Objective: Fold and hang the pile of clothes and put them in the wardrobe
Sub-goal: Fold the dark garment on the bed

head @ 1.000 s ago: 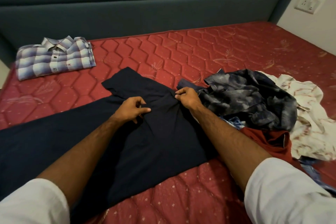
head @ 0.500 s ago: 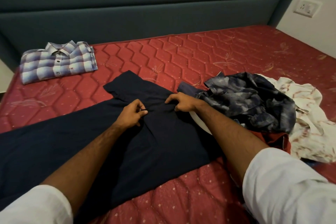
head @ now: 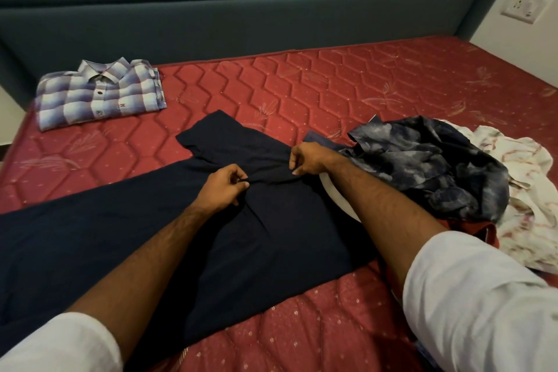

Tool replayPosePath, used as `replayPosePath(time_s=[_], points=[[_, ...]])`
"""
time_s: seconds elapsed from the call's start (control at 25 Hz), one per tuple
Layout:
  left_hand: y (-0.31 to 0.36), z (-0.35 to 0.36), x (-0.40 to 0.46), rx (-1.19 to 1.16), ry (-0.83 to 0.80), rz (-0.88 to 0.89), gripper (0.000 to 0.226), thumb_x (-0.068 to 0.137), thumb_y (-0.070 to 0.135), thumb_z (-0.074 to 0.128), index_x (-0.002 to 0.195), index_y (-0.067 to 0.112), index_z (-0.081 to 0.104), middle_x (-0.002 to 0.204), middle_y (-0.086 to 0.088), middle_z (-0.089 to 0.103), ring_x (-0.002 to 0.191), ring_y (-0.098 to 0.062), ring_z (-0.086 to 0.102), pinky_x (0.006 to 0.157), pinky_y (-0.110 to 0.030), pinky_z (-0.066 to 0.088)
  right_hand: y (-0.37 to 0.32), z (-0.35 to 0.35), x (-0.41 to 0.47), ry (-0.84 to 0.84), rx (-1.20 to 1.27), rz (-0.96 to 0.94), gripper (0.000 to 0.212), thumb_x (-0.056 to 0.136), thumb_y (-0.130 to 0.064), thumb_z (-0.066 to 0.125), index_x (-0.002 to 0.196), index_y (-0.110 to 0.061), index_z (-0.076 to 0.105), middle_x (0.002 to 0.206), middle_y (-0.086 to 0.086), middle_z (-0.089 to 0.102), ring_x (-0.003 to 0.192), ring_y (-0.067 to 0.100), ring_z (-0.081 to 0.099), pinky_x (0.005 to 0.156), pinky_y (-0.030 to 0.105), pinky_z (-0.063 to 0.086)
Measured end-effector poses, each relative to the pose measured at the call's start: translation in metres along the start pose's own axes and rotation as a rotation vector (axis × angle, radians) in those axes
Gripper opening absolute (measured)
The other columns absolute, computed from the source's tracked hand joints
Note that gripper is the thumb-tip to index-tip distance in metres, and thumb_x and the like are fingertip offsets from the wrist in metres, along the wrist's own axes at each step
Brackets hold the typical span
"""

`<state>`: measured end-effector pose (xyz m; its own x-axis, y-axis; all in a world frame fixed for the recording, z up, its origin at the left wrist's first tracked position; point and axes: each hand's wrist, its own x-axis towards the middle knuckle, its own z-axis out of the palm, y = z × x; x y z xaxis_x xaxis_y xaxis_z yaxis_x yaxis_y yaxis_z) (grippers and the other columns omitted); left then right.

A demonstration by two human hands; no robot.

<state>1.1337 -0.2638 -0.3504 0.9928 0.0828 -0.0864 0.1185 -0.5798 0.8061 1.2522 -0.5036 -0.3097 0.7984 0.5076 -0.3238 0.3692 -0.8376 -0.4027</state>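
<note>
The navy garment (head: pixel 211 238) lies spread across the red quilted mattress (head: pixel 347 84), its bunched middle pinched by my left hand (head: pixel 223 190) and right hand (head: pixel 311 158), beside the unfolded pile (head: pixel 428 166), a folded checked shirt (head: pixel 99 93) near the grey-blue headboard (head: pixel 241 9).

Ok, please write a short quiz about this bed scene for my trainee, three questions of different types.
1. True or false: the checked shirt is already folded.
2. Which garment do both hands pinch? A) white cloth B) navy garment C) red garment
3. Fill in: the unfolded pile lies on the person's ____ side.

Key:
1. True; it lies folded near the headboard.
2. B; the left hand and right hand each hold a grip on the navy garment, spread on the mattress.
3. Right.
</note>
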Motion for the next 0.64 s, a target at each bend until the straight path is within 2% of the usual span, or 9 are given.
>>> replayPosePath(time_s=[0.12,0.2,0.32,0.44,0.48,0.56,0.64], points=[[0.002,0.001,0.001,0.002,0.013,-0.025,0.006,0.093,0.01,0.068,0.093,0.007,0.063,0.086,-0.012,0.069,0.057,-0.016,0.065,0.051,-0.025,0.055,0.002,-0.001,-0.001,0.063,-0.002,-0.003,0.009,0.091,-0.007,0.072,0.091,-0.012,0.065,0.095,0.001,0.069,0.089,0.014,0.062,0.078,0.024,0.047],[0.003,0.001,0.001,-0.01,0.008,-0.036,0.01,0.092,0.013,0.07,0.091,0.007,0.062,0.08,-0.011,0.068,0.059,-0.018,0.066,0.052,-0.028,0.057,0.007,0.003,0.0,0.207,0.191,0.096,0.009,0.095,-0.014,0.068,0.092,-0.014,0.06,0.1,0.003,0.068,0.093,0.016,0.061,0.082,0.03,0.048],[0.006,0.003,0.002,-0.007,0.015,-0.063,0.019,0.092,0.019,0.072,0.088,0.006,0.06,0.076,-0.01,0.07,0.063,-0.024,0.069,0.049,-0.029,0.056,0.016,0.013,0.002,0.352,0.427,0.222,0.01,0.098,-0.021,0.065,0.094,-0.015,0.058,0.094,-0.003,0.062,0.094,0.016,0.059,0.081,0.028,0.042],[0.011,0.009,0.007,-0.015,0.069,-0.11,0.02,0.091,0.018,0.075,0.092,0.007,0.059,0.078,-0.009,0.069,0.06,-0.02,0.066,0.039,-0.024,0.05,0.016,0.018,0.002,0.317,0.529,0.211,0.021,0.094,-0.028,0.071,0.104,-0.011,0.065,0.093,-0.003,0.064,0.09,0.015,0.061,0.083,0.03,0.046],[0.013,0.01,0.009,-0.031,0.076,-0.132,0.018,0.091,0.017,0.075,0.095,0.008,0.06,0.08,-0.009,0.068,0.062,-0.018,0.065,0.038,-0.024,0.05,0.016,0.018,0.001,0.287,0.553,0.194,0.022,0.09,-0.025,0.076,0.103,-0.009,0.068,0.087,-0.004,0.063,0.083,0.012,0.06,0.083,0.031,0.047],[0.016,0.01,0.01,-0.042,0.055,-0.161,0.015,0.091,0.015,0.075,0.101,0.013,0.065,0.085,-0.009,0.068,0.069,-0.018,0.067,0.04,-0.023,0.051,0.015,0.016,-0.005,0.304,0.618,0.178,0.008,0.086,-0.01,0.079,0.093,-0.008,0.074,0.076,-0.006,0.065,0.073,0.009,0.059,0.083,0.032,0.05],[0.019,0.006,0.006,0.01,0.048,-0.109,0.015,0.09,0.011,0.075,0.105,0.014,0.072,0.091,-0.005,0.071,0.081,-0.018,0.07,0.053,-0.02,0.055,0.011,0.013,-0.022,0.383,0.804,0.155,0.007,0.088,0.0,0.074,0.091,-0.006,0.075,0.078,0.0,0.07,0.072,0.011,0.063,0.082,0.032,0.054]])
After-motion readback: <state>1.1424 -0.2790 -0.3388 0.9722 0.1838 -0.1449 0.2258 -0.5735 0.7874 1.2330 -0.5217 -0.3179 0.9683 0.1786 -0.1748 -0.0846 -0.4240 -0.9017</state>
